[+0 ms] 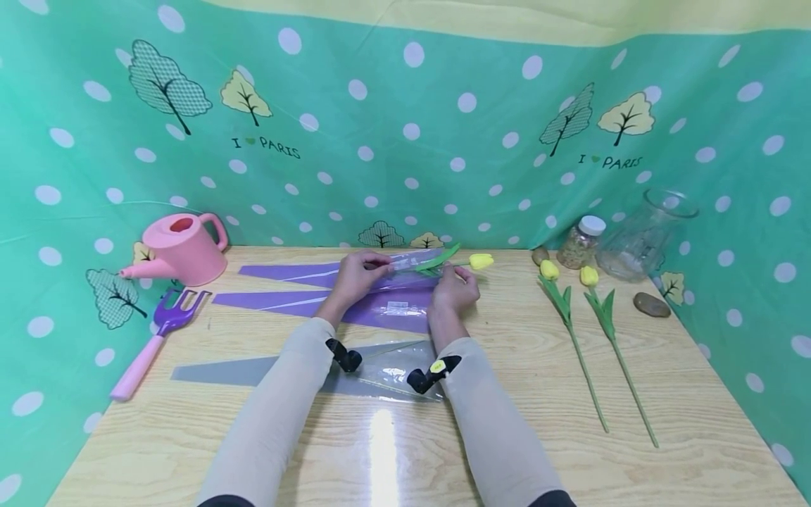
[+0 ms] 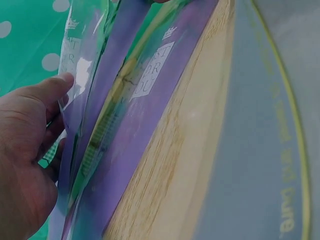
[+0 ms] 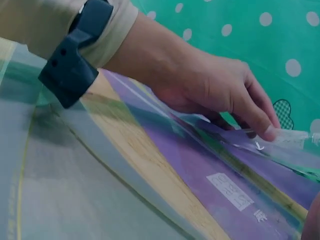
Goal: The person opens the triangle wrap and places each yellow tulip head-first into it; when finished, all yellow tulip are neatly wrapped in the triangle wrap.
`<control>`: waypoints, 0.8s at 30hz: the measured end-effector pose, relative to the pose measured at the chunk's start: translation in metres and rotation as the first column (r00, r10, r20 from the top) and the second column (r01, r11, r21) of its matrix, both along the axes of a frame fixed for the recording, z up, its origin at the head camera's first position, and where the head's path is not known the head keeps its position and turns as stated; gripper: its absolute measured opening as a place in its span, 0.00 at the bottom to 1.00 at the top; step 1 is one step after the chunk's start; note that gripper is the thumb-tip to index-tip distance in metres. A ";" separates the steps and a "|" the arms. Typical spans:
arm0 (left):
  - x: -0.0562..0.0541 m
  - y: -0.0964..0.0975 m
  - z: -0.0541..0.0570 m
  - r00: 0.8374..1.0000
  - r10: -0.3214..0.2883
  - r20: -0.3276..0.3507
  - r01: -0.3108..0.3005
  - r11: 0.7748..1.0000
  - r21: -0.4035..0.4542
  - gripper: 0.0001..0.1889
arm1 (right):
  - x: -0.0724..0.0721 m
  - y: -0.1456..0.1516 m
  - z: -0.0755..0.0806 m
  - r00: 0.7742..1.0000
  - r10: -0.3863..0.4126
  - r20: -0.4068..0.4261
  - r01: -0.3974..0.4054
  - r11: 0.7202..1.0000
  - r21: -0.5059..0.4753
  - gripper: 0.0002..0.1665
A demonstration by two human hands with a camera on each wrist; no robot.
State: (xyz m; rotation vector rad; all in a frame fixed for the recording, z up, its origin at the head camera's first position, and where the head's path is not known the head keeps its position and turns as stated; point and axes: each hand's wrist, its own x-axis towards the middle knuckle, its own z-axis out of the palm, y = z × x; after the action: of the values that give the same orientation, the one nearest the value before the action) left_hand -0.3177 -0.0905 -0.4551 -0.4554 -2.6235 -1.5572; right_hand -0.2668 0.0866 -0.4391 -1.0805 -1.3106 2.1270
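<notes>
In the head view two purple flower sleeves with clear film fronts lie one behind the other. My left hand [image 1: 356,279] pinches the film of the rear sleeve [image 1: 285,272] between thumb and fingers; the left wrist view shows the thumb on the film's edge. A yellow tulip [image 1: 481,261] lies over that sleeve's wide end, its green leaves by the opening. My right hand [image 1: 455,287] pinches the tulip near its leaves, with the fingertips partly hidden. The front purple sleeve [image 1: 367,308], with a white printed label, lies under my wrists.
A grey sleeve [image 1: 222,371] lies nearer. Pink watering can [image 1: 186,257] and purple-and-pink hand fork [image 1: 158,331] are left. Two tulips [image 1: 573,338] [image 1: 617,345], two stones [image 1: 651,304] [image 1: 540,255], a pebble jar [image 1: 578,246] and a glass vase [image 1: 640,243] are right.
</notes>
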 end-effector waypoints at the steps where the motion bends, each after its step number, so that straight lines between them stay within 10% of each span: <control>1: 0.000 0.000 0.000 1.000 0.002 0.000 -0.002 1.000 -0.001 0.11 | -0.001 0.000 -0.001 1.000 -0.008 0.008 0.008 1.000 0.010 0.11; 11: 0.001 0.003 -0.004 1.000 0.008 -0.017 -0.009 1.000 -0.009 0.10 | -0.001 0.010 0.001 1.000 0.026 -0.002 -0.026 0.999 0.034 0.11; 18: 0.002 0.001 -0.001 1.000 0.019 -0.005 -0.019 1.000 -0.016 0.09 | 0.002 0.056 0.011 0.968 0.172 -0.184 -0.159 0.984 0.084 0.12; 24: 0.001 0.001 -0.001 1.000 0.019 -0.003 -0.019 1.000 -0.020 0.10 | -0.002 0.117 0.006 0.893 0.423 -0.152 -0.357 0.872 0.335 0.15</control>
State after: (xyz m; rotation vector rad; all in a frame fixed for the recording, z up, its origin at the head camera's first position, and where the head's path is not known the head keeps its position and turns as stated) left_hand -0.3164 -0.0896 -0.4561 -0.4319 -2.6357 -1.5251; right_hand -0.2687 0.2031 -0.4334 -0.4627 -1.7856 2.1448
